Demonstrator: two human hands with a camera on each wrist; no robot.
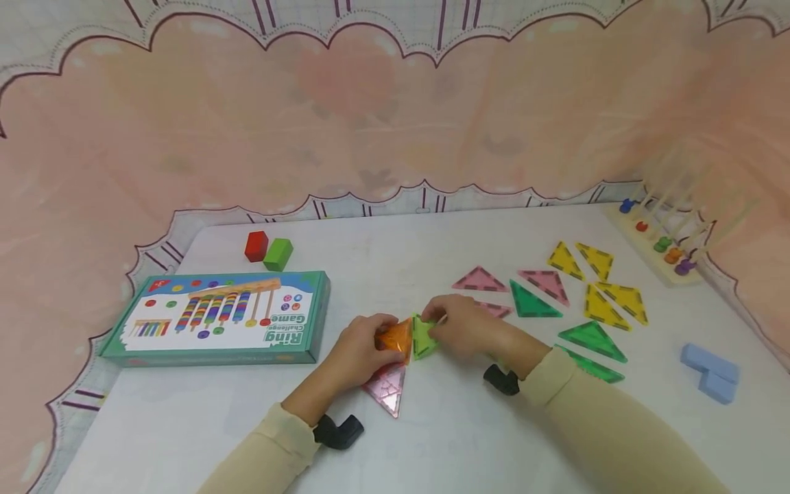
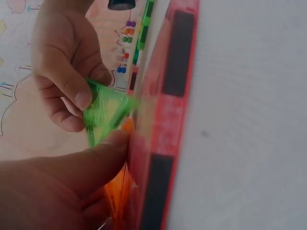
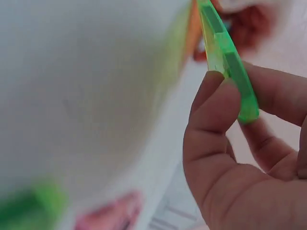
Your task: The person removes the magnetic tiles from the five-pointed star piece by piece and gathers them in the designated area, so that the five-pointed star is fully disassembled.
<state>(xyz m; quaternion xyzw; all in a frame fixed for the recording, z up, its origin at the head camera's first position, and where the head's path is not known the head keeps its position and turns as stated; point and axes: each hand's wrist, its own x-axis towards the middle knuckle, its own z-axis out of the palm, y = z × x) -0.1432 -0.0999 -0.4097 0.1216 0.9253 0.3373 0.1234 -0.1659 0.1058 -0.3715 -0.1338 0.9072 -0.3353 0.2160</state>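
My left hand [image 1: 358, 350] grips a translucent orange magnetic tile [image 1: 398, 337] between thumb and fingers. A pink triangular tile [image 1: 387, 390] extends below that hand; in the left wrist view its edge [image 2: 168, 129] looms close, next to the orange tile [image 2: 117, 191]. Between thumb and fingers, my right hand [image 1: 465, 326] pinches a light green triangular tile [image 1: 422, 337], whose edge sits against or very near the orange one. The right wrist view gives the green tile [image 3: 232, 67] nearly edge-on, held at its near end. My left fingers partly cover the orange tile.
Loose triangular tiles lie to the right: pink [image 1: 481, 280], dark green [image 1: 533, 300] and several yellow [image 1: 607, 305]. A ring game box [image 1: 216, 319] and red [image 1: 256, 246] and green blocks [image 1: 278, 254] stand left. Blue blocks [image 1: 711, 372] and a pegged board [image 1: 660, 247] are at right.
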